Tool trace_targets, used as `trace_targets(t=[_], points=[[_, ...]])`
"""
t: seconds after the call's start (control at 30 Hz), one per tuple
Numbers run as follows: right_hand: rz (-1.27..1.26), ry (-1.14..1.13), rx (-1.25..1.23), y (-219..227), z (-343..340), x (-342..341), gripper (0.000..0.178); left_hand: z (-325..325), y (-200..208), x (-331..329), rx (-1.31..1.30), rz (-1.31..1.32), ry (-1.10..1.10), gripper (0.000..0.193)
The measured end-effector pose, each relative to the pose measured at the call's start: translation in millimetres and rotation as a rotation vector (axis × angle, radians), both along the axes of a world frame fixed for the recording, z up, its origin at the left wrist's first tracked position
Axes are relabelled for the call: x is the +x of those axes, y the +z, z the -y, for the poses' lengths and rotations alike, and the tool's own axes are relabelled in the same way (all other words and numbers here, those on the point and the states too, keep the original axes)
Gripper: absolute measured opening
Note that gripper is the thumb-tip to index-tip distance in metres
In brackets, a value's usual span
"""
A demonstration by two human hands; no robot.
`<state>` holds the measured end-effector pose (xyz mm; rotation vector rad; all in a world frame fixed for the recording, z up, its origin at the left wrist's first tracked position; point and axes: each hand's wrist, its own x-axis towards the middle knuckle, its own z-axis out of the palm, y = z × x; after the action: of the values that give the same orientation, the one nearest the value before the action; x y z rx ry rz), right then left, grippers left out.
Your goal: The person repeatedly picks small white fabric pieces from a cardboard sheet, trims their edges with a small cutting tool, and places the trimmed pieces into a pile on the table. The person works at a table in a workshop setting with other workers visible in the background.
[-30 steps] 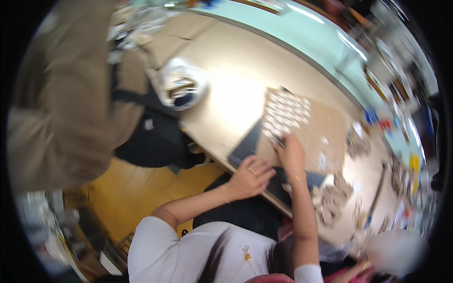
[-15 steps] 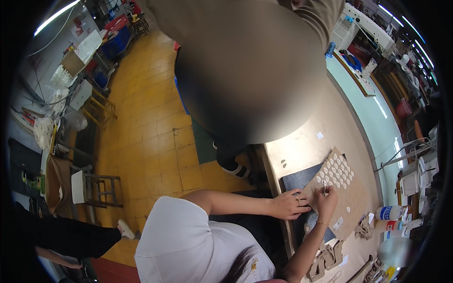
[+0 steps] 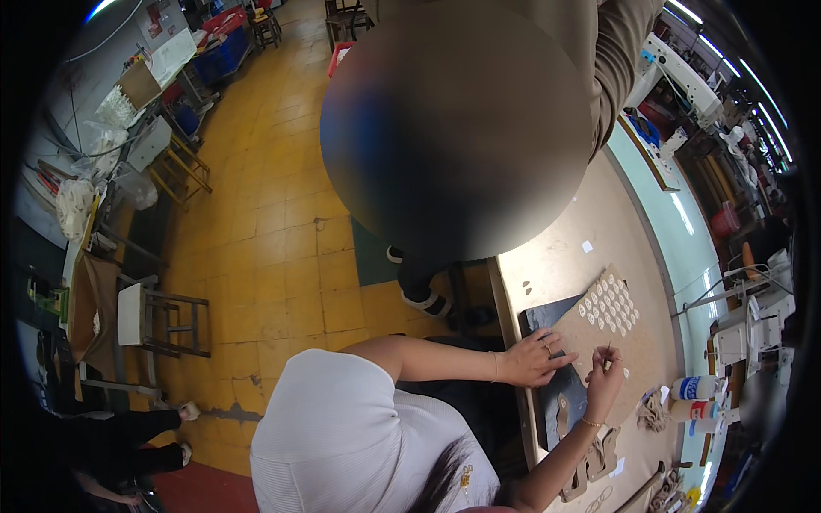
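Note:
A brown sheet [image 3: 643,342] lies on the table, with rows of small round white pieces [image 3: 609,303] on its far half. My left hand [image 3: 537,357] rests flat on a dark board [image 3: 554,318] beside it, fingers stretched out and fingertips at the sheet's near-left edge. Over the sheet, my right hand [image 3: 605,376] is closed in a pinch; a thin thing sticks up from the fingertips, too small to name. Beneath my right wrist, a brown cut piece [image 3: 563,410] with a pale round spot lies on the dark board.
Brown cut-out pieces [image 3: 604,453] lie near my right forearm. Bottles [image 3: 696,387] and crumpled cloth [image 3: 654,410] are at the right. Across the table is another person's brown sleeve [image 3: 624,68], partly behind a large blur. A white stool [image 3: 132,315] stands on the yellow floor [image 3: 256,214].
My right hand has lifted from the white pieces and shifted slightly right and down. My left hand's fingers have straightened. The other person and the person at lower left have moved.

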<state>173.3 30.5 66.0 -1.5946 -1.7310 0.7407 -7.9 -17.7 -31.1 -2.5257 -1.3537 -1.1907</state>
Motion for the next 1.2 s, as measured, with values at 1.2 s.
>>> trace_targets(t=[1.2], points=[[0.254,-0.342,-0.187,-15.0,-73.2,111.4,0.024,-11.7,37.6,19.1,-0.141,-0.191,-0.211,0.045]])
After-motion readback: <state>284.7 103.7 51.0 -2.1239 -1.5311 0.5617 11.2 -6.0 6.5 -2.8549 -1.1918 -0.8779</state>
